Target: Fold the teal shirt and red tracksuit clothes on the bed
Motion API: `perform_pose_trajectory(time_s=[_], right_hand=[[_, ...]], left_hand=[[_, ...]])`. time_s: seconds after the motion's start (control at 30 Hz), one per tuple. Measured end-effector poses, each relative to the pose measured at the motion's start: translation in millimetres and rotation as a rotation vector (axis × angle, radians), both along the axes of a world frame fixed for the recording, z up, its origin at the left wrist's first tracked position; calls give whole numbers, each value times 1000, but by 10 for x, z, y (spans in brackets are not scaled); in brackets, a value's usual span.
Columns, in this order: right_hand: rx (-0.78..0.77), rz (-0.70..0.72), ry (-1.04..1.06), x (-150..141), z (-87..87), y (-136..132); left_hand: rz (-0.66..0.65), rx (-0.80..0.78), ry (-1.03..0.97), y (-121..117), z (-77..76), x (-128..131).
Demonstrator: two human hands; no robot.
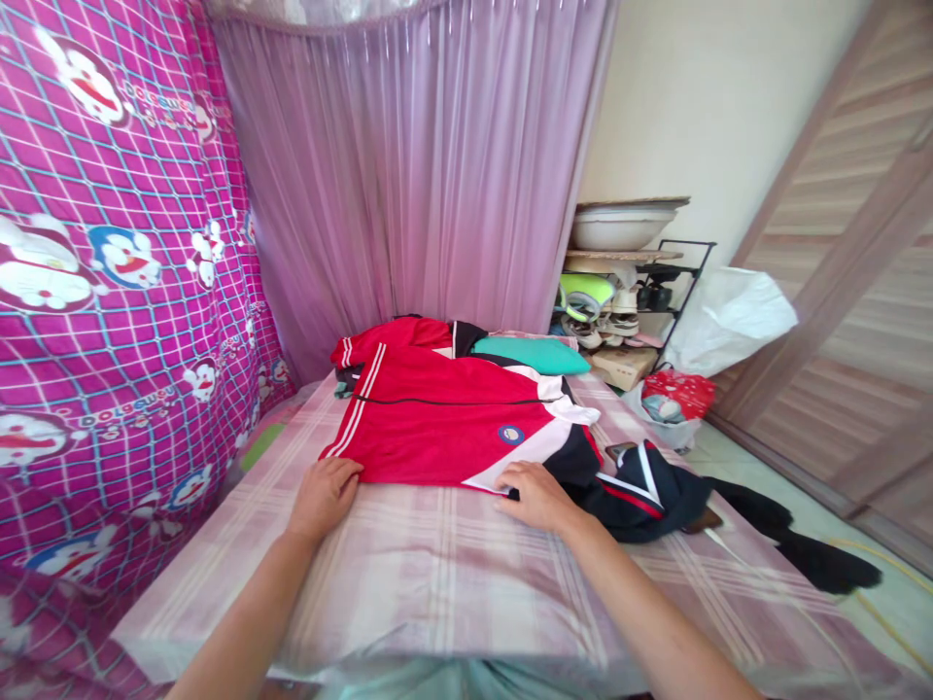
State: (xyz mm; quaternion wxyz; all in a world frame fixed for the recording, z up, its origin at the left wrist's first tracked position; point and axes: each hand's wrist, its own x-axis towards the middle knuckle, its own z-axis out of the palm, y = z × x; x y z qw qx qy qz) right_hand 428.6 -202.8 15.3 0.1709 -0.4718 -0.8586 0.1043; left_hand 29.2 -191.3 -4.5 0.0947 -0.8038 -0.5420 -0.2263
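Note:
A red zip-up jacket [430,428] with white and dark panels lies flat on the bed, its collar toward the right and its striped hem toward the left. My left hand [328,494] is closed on the jacket's near hem corner. At the near side edge, by the white panel, my right hand [537,494] grips the cloth with curled fingers. A round blue badge [511,435] shows on the chest. The dark sleeve [634,491] with white and red stripes trails right, past my right hand.
Behind the jacket lie another red garment [408,335] and a teal piece of cloth [535,353]. Plaid cloth covers the bed [408,583]. A shoe rack [689,267], a white bag [729,316] and black cloth [823,559] are at the right. Purple curtains [423,175] hang behind.

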Motion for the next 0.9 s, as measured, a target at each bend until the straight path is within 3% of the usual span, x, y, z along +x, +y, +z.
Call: perform_pose_trajectory(time_s=[0.1, 0.23, 0.5, 0.7, 0.9], right_hand=[[36, -46, -28, -37, -88, -27], [77, -83, -54, -47, -116, -48], [-78, 3, 1, 59, 8, 76], [-144, 28, -85, 36, 126, 77], [-261, 56, -159, -4, 231, 102]], left_hand=[[98, -12, 24, -5, -29, -232], [174, -59, 30, 40, -13, -316], [140, 48, 59, 6, 70, -290], [114, -74, 87, -12, 27, -293], [122, -66, 43, -8, -7, -334]])
